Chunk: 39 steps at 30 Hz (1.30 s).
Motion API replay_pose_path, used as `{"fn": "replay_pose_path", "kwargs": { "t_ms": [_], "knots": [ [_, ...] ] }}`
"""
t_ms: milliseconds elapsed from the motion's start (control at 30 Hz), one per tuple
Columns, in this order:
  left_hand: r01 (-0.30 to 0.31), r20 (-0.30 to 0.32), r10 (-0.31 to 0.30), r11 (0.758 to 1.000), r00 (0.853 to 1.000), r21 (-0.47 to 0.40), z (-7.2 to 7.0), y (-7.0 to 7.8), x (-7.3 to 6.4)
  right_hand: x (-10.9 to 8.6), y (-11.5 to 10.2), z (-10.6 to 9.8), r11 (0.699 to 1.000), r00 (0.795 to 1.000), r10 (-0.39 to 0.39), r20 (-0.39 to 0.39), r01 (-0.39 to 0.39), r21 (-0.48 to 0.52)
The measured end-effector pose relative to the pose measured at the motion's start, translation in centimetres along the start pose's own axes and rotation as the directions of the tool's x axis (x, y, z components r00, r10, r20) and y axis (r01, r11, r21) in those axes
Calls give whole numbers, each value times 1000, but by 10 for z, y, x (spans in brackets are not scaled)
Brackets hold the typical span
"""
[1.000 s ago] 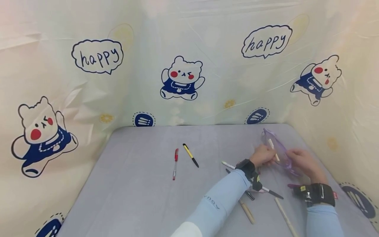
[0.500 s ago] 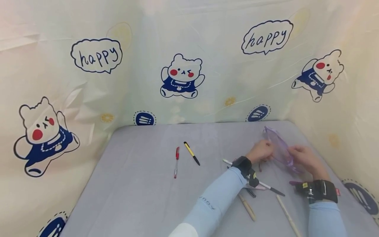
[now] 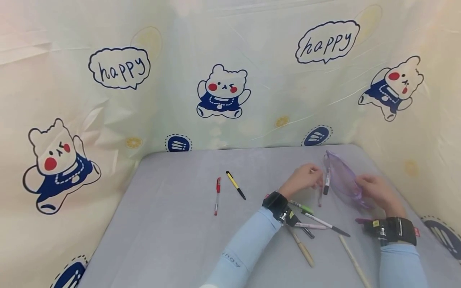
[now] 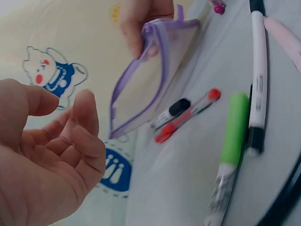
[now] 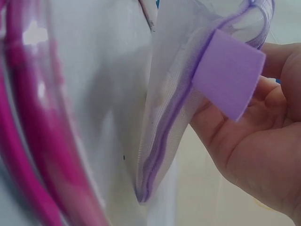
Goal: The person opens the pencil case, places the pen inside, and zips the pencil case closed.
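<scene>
My right hand [image 3: 378, 192] pinches the edge of a see-through purple mesh pouch [image 3: 342, 176] at the right of the table. In the left wrist view the pouch [image 4: 164, 66] gapes along its purple-edged mouth, and the right wrist view shows its purple tab [image 5: 230, 73] beside my palm. My left hand [image 3: 304, 178] hovers left of the pouch with loosely bent fingers and holds nothing. Between hand and pouch, a black-capped marker [image 4: 171, 113] and a red-capped clear pen [image 4: 188, 117] lie side by side on the table.
Nearer me lie a green-capped marker [image 3: 306, 209], a white-and-black marker [image 3: 324, 224], a pink pen [image 3: 313, 227], a tan pen [image 3: 301, 248] and a pale stick [image 3: 354, 262]. Further left are a yellow-black pen [image 3: 235, 185] and a red pen [image 3: 217, 196]. A printed curtain [image 3: 259, 100] hangs behind.
My left hand has drawn back leftward from the pouch. The white pen that overlapped the pouch a second ago no longer shows there. My right hand keeps its grip on the pouch.
</scene>
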<state>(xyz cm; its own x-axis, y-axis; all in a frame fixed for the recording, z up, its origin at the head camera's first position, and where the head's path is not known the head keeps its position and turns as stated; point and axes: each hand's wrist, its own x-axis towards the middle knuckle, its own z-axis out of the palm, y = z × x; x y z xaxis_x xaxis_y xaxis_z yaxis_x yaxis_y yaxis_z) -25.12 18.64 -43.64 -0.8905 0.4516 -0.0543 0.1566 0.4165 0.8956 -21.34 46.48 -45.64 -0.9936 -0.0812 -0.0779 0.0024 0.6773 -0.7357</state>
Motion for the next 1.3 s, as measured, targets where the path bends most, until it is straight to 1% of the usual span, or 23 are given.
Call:
{"fn": "replay_pose_path", "kwargs": {
  "t_ms": [133,200,300,367,467,533,633,733,867,1000,1067,1233,1300],
  "knots": [
    [-23,-31,24,999,999,48,-19,-1,-13,3,-1,0,1000,1000,-16,0,16,-2],
    [-20,-47,24,996,999,82,-28,-3,-19,3,0,0,1000,1000,-3,15,3,-8],
    [-26,-64,32,994,997,105,-43,-7,-30,6,-1,0,1000,999,23,33,-23,-18],
    [-37,-68,45,993,997,112,-51,-10,-37,5,0,0,999,999,34,33,-33,-19],
    [-61,-66,70,990,995,128,-63,-13,-47,6,-1,0,999,1000,16,19,-15,-35],
    [-63,-60,72,987,996,145,-71,-16,-55,5,-2,0,1000,1000,11,19,-10,-29],
    [-48,-59,59,984,997,171,-86,-21,-67,4,-2,1,1000,999,13,30,-12,-26],
    [-40,-65,53,981,997,190,-104,-29,-80,2,-2,1,999,999,23,43,-22,-23],
    [-35,-82,52,978,995,204,-129,-40,-96,-2,1,-1,998,999,35,33,-33,-52],
    [20,-119,7,975,993,222,-149,-50,-111,-6,3,-2,995,999,42,23,-40,-89],
    [46,-141,-12,969,990,244,-157,-55,-117,-6,3,-2,994,999,45,27,-42,-98],
    [72,-176,-22,957,984,283,-177,-68,-126,-2,1,-2,990,999,47,7,-45,-131],
    [91,-191,-35,951,981,295,-184,-74,-131,0,-1,-1,990,999,43,-6,-43,-133]
  ]
}}
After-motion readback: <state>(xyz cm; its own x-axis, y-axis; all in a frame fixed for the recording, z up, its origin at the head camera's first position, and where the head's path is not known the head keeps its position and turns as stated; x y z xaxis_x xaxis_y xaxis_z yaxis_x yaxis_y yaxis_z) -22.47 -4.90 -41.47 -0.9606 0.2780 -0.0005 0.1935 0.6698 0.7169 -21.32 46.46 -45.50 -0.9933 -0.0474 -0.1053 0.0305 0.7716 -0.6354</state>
